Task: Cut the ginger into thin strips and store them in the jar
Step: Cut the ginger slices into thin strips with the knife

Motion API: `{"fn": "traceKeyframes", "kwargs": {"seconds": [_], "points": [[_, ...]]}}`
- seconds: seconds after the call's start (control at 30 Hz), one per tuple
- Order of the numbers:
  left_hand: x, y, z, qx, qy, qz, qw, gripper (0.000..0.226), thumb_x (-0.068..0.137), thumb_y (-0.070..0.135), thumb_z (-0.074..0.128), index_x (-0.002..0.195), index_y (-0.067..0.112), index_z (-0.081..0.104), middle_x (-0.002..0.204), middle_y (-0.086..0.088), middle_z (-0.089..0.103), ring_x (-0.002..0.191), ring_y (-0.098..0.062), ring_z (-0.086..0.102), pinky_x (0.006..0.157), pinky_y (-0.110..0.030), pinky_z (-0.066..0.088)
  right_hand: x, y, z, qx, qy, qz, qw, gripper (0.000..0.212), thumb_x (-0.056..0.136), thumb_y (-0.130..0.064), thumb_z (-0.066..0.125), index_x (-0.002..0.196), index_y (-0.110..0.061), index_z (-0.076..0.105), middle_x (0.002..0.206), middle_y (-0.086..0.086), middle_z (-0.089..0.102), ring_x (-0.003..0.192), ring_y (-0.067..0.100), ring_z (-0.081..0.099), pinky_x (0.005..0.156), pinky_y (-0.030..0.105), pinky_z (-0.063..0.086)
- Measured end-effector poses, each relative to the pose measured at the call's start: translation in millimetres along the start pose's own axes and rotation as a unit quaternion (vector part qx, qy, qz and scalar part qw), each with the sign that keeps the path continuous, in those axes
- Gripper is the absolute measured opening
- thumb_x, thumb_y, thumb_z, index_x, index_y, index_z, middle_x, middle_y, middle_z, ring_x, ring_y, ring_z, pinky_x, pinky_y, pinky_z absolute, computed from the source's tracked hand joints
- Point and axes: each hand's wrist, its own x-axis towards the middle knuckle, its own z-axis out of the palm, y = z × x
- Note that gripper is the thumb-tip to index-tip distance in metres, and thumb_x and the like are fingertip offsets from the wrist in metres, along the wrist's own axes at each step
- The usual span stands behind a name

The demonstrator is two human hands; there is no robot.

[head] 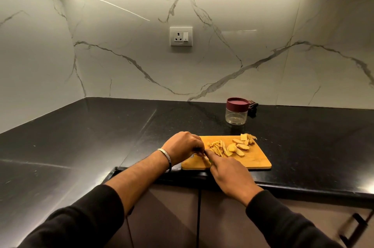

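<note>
Wooden board [257, 158], ginger strips [217, 147]; both hands, left [182, 146], right [230, 175], curled, contents seemingly ginger, knife; glossy black desk [81, 136].

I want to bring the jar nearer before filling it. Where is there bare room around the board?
Bare counter lies left of the cutting board, and more to its right. A narrow strip separates the board's far edge from the jar. The board's left half is crowded by both hands and ginger strips; slices fill the far right corner.

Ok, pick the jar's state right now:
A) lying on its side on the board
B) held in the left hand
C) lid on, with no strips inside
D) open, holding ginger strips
C: the jar stands upright on the counter behind the cutting board, maroon lid on, its clear body holding no strips.
</note>
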Motion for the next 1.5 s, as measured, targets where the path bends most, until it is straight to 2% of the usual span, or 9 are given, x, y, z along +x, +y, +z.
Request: {"fn": "traceKeyframes", "kwargs": {"seconds": [0.17,0.33,0.5,0.7,0.8,1.0,1.2,1.4,1.5], "points": [[-2,1,3,-0.007,0.010,-0.018,1.000,0.014,0.088,0.011,0.072,0.095,0.021,0.077,0.094,0.003,0.074,0.080,-0.011,0.070,0.074,-0.018,0.054,0,0,-1,-0.024,-0.007,0.006,1.000,0.053,0.108,-0.035,0.033,0.158,-0.038,0.018,0.076,-0.013,0.039,0.071,0.006,0.041,0.054,0.020,0.028],[-3,2,4,-0.007,0.008,-0.032,0.999,0.012,0.089,0.013,0.071,0.096,0.022,0.077,0.096,0.004,0.073,0.082,-0.009,0.070,0.078,-0.024,0.058,-11,2,1,-0.036,-0.009,0.002,0.999,0.055,0.107,-0.034,0.034,0.159,-0.038,0.015,0.080,-0.011,0.045,0.072,0.006,0.045,0.058,0.023,0.032],[-4,4,2,-0.025,0.005,-0.047,0.999,0.009,0.089,0.017,0.071,0.096,0.019,0.077,0.096,0.003,0.073,0.082,-0.010,0.069,0.080,-0.024,0.058,-25,3,-2,-0.082,-0.013,0.011,0.996,0.058,0.107,-0.034,0.033,0.159,-0.040,0.009,0.086,-0.005,0.050,0.080,0.014,0.051,0.070,0.031,0.042],[-7,5,1,-0.039,0.015,-0.055,0.998,0.007,0.088,0.018,0.072,0.094,0.020,0.076,0.094,0.004,0.071,0.079,-0.008,0.067,0.077,-0.024,0.058,-49,2,-2,-0.169,0.016,0.002,0.985,0.063,0.109,-0.026,0.033,0.159,-0.037,-0.002,0.086,-0.003,0.047,0.076,0.015,0.049,0.067,0.033,0.041],[-8,5,0,-0.052,0.010,-0.062,0.997,0.008,0.088,0.018,0.072,0.095,0.021,0.075,0.096,0.005,0.070,0.080,-0.006,0.066,0.078,-0.024,0.058,-54,5,-5,-0.187,0.007,0.008,0.982,0.064,0.109,-0.021,0.033,0.159,-0.037,-0.003,0.088,-0.002,0.046,0.077,0.016,0.047,0.068,0.033,0.039],[-2,7,-1,-0.032,-0.033,-0.054,0.997,0.019,0.091,0.018,0.068,0.108,0.021,0.075,0.112,0.004,0.067,0.094,-0.008,0.064,0.087,-0.021,0.055,-53,4,-1,-0.167,0.006,0.008,0.986,0.063,0.109,-0.027,0.034,0.159,-0.038,-0.002,0.088,-0.002,0.046,0.080,0.013,0.051,0.072,0.032,0.044],[4,3,-3,-0.027,-0.079,-0.046,0.995,0.029,0.093,0.013,0.065,0.120,0.021,0.071,0.122,0.002,0.062,0.104,-0.011,0.061,0.089,-0.020,0.051,-53,4,2,-0.161,0.011,0.011,0.987,0.062,0.109,-0.031,0.034,0.158,-0.040,-0.002,0.090,-0.003,0.049,0.085,0.013,0.057,0.075,0.031,0.048],[4,2,-2,-0.044,-0.077,-0.065,0.994,0.029,0.092,0.012,0.066,0.120,0.021,0.071,0.122,0.002,0.066,0.105,-0.011,0.062,0.093,-0.024,0.052,-54,5,2,-0.149,0.015,0.015,0.989,0.060,0.109,-0.034,0.032,0.158,-0.042,-0.001,0.087,-0.005,0.048,0.078,0.011,0.051,0.074,0.030,0.048],[6,1,-2,-0.052,-0.081,-0.071,0.993,0.028,0.091,0.012,0.067,0.117,0.021,0.072,0.119,0.002,0.066,0.101,-0.010,0.063,0.088,-0.025,0.055,-54,4,2,-0.144,0.017,0.018,0.989,0.060,0.109,-0.034,0.032,0.158,-0.042,-0.001,0.086,-0.005,0.048,0.077,0.011,0.051,0.073,0.030,0.047]]}}
